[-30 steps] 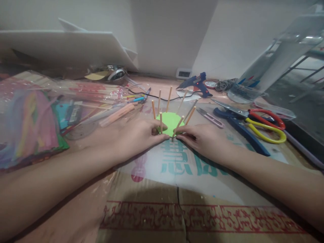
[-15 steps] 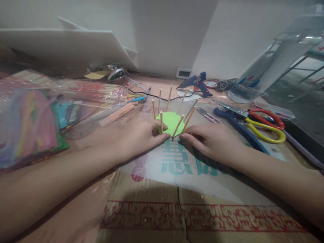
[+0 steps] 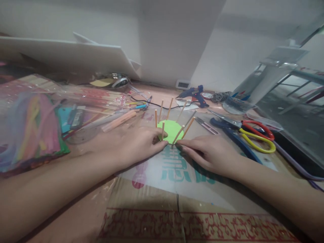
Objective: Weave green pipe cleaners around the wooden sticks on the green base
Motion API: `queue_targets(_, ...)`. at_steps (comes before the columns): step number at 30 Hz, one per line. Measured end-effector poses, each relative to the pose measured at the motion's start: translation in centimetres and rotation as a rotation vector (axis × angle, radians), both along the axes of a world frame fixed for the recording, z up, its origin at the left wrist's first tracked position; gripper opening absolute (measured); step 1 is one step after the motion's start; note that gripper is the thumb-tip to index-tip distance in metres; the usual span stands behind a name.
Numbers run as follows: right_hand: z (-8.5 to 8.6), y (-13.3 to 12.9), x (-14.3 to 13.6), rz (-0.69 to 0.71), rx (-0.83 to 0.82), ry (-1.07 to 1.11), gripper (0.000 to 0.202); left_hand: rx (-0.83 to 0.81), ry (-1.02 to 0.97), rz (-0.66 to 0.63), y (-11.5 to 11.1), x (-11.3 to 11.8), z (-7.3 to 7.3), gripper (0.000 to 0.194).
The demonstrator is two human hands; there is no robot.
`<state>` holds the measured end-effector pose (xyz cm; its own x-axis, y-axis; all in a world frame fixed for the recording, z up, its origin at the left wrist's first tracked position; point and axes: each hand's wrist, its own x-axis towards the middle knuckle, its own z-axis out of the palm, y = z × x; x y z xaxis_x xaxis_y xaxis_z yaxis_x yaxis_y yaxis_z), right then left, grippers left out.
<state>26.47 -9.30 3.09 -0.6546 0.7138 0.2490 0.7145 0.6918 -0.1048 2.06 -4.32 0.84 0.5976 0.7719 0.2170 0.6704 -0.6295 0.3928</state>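
A bright green disc (image 3: 172,130) with several thin wooden sticks (image 3: 169,108) standing round its rim lies at the middle, on a white printed sheet (image 3: 157,175). My left hand (image 3: 144,141) pinches the disc's left front edge beside a short stick. At the right front edge, my right hand (image 3: 207,152) has its thumb and forefinger close together, touching a dark thin strand that runs along the rim.
Behind the disc lie a blue glue gun (image 3: 196,94) and its cord. Scissors (image 3: 258,135) and a clear bottle (image 3: 243,96) stand to the right. Bagged coloured strips (image 3: 32,125), an orange stick (image 3: 120,120) and pens (image 3: 141,106) are at left.
The view has tilted, so things appear lower. My right hand has shifted slightly left along the front rim; my left hand keeps its grip.
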Motion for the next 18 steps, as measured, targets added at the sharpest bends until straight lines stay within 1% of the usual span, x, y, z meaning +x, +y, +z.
queue_targets(2,-0.7,0.2,-0.2,0.014,0.01,-0.035,0.034,-0.003,-0.001,-0.003,0.1,0.1,0.0,0.032)
queue_targets(5,-1.2,0.4,-0.3,0.044,0.06,-0.082,0.035,-0.01,0.01,-0.014,0.1,0.2,0.2,0.032)
queue_targets(8,-1.0,0.2,-0.3,0.068,0.113,-0.099,0.034,-0.016,0.012,-0.015,-0.1,0.1,0.3,0.031)
queue_targets(10,-0.5,-0.1,-0.2,0.052,0.104,-0.046,0.031,-0.004,-0.013,-0.032,-0.2,-0.1,0.3,0.03)
queue_targets(12,0.0,-0.2,-0.1,-0.022,0.057,0.066,0.029,0.009,-0.056,-0.044,-0.4,-0.4,0.1,0.029)
queue_targets(14,0.3,-0.1,-0.1,-0.14,-0.006,0.186,0.028,0.005,-0.112,-0.038,-0.4,-0.6,-0.1,0.027)
queue_targets(16,0.1,0.2,-0.3,-0.233,-0.074,0.266,0.029,-0.012,-0.154,-0.033,-0.3,-0.7,-0.4,0.025)
queue_targets(18,-0.6,0.6,-0.7,-0.258,-0.14,0.308,0.031,-0.024,-0.162,-0.041,-0.1,-0.7,-0.6,0.025)
